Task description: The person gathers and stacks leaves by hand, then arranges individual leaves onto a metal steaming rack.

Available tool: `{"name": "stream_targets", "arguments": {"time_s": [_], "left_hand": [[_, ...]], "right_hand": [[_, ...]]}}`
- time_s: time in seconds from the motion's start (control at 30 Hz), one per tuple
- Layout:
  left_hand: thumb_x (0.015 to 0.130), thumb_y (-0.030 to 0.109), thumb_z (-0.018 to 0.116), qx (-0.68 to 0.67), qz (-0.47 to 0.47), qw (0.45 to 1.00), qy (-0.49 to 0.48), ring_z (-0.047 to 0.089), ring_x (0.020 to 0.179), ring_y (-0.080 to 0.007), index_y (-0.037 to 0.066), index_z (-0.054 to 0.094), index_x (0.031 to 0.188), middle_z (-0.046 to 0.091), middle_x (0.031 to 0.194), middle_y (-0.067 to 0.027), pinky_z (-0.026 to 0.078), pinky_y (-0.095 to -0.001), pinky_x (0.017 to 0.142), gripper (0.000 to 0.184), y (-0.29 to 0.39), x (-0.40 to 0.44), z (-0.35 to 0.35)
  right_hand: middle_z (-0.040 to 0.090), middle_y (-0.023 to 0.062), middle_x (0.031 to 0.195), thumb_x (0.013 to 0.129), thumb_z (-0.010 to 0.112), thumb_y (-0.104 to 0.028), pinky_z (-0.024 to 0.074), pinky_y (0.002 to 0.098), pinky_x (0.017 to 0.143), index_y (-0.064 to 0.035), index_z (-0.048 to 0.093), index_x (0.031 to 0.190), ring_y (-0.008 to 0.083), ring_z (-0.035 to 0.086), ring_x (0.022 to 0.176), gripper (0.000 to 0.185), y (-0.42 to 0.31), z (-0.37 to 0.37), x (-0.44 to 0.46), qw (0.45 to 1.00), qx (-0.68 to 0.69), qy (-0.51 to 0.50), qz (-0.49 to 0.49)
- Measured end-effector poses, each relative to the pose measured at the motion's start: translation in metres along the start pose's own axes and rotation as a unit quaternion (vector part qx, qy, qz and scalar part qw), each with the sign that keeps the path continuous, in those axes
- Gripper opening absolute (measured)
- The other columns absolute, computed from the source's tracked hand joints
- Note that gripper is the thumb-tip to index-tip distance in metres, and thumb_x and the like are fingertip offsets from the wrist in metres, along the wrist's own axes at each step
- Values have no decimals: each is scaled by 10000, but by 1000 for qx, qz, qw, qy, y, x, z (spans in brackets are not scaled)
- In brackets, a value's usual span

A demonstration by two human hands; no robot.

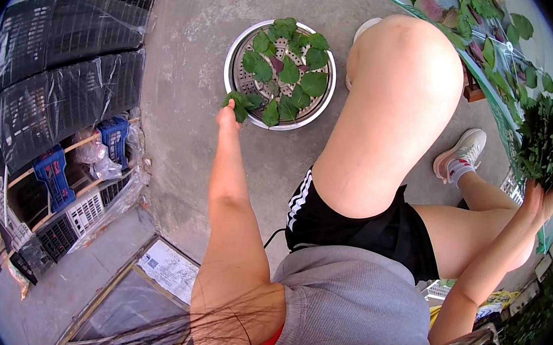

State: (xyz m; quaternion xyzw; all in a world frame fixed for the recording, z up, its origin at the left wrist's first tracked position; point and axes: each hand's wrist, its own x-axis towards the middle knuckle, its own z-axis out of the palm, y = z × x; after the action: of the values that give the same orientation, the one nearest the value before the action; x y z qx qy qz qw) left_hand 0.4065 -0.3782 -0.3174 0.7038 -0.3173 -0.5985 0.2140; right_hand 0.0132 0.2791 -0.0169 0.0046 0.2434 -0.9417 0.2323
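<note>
My left hand (230, 115) reaches to the near left rim of a round steel basin (330, 94). Its fingers are pinched on a green leaf (237, 104) at that rim. Inside the basin is a perforated metal plate (244, 79), with green leaves (289, 71) spread around it and a few purplish ones among them. At the far right my right hand (546, 199) is closed around the lower end of a thick bundle of green leaves (549, 142) with jagged edges. My right fingers are partly hidden by the bundle.
Loose leaves lie on a green-edged plastic sheet (502, 75) at upper right. Black plastic crates (73, 50) and blue crate pieces (53, 177) stand at left. My bent knee (406, 65) rises beside the basin on the concrete floor (180, 95).
</note>
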Motion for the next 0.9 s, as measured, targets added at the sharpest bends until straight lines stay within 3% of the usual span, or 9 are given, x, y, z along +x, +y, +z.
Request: {"name": "stream_targets", "arguments": {"time_s": [0.17, 0.27, 0.37, 0.4, 0.47, 0.7, 0.77, 0.8, 0.9], "left_hand": [[840, 86, 676, 84, 16, 996, -35, 633, 903, -251, -10, 579, 1147, 640, 1062, -124, 526, -355, 763, 336, -3, -15, 10], [773, 89, 737, 238, 111, 962, -68, 628, 930, -246, 9, 581, 1159, 645, 1051, -122, 513, -348, 797, 425, -14, -5, 10], [672, 109, 783, 466, 183, 865, -7, 618, 1022, -279, 51, 578, 1176, 647, 1092, -150, 478, -365, 897, 548, -10, -11, 16], [672, 109, 783, 466, 183, 866, -7, 618, 1022, -279, 51, 578, 1176, 647, 1092, -150, 478, -365, 897, 548, -10, -11, 16], [694, 137, 783, 590, 227, 775, 4, 611, 1033, -298, 37, 557, 1208, 628, 1129, -164, 484, -382, 892, 570, -6, -19, 21], [731, 245, 750, 683, 206, 700, 40, 593, 1059, -323, 77, 589, 1149, 633, 1106, -174, 473, -401, 921, 479, 6, -52, 41], [734, 248, 751, 670, 285, 682, 71, 622, 986, -328, 67, 596, 1124, 650, 1059, -164, 487, -396, 884, 458, 9, -57, 41], [734, 248, 751, 669, 290, 681, 72, 622, 986, -328, 67, 596, 1124, 650, 1059, -164, 487, -396, 884, 458, 13, -53, 42], [769, 180, 749, 364, 265, 891, -67, 647, 801, -236, 16, 596, 1071, 675, 951, -111, 505, -341, 765, 377, 25, -42, 38]], "right_hand": [[516, 188, 1306, 768, 587, -48, 280, 543, 1091, 33, 537, 1234, 351, 452, 1239, 476, -19, -20, -2, 996, -32, 70, -35], [521, 183, 1301, 746, 615, -53, 289, 541, 1088, 28, 536, 1237, 348, 457, 1233, 505, -27, -28, -1, 986, -64, 137, -69], [524, 179, 1299, 735, 621, -47, 294, 542, 1084, 27, 538, 1236, 347, 459, 1230, 514, -27, -26, 0, 982, -77, 158, -75], [521, 180, 1301, 737, 613, -48, 292, 541, 1086, 28, 537, 1236, 348, 457, 1233, 510, -27, -27, 0, 984, -72, 147, -70], [519, 181, 1303, 740, 605, -49, 290, 539, 1087, 29, 537, 1235, 348, 454, 1235, 506, -28, -30, 0, 986, -66, 136, -65], [490, 195, 1330, 758, 563, -41, 260, 538, 1103, 40, 512, 1259, 350, 426, 1263, 510, -15, -17, 1, 982, -53, 163, -79], [484, 199, 1336, 760, 558, -37, 257, 538, 1105, 46, 506, 1262, 351, 420, 1270, 511, -9, -11, 0, 982, -51, 162, -85], [478, 202, 1341, 766, 552, -32, 256, 537, 1106, 49, 504, 1262, 353, 414, 1276, 505, -7, -10, 0, 992, -35, 109, -57], [470, 204, 1349, 777, 543, -25, 256, 538, 1107, 50, 501, 1265, 357, 405, 1284, 495, 4, 1, -1, 999, -5, 43, -25]]}}
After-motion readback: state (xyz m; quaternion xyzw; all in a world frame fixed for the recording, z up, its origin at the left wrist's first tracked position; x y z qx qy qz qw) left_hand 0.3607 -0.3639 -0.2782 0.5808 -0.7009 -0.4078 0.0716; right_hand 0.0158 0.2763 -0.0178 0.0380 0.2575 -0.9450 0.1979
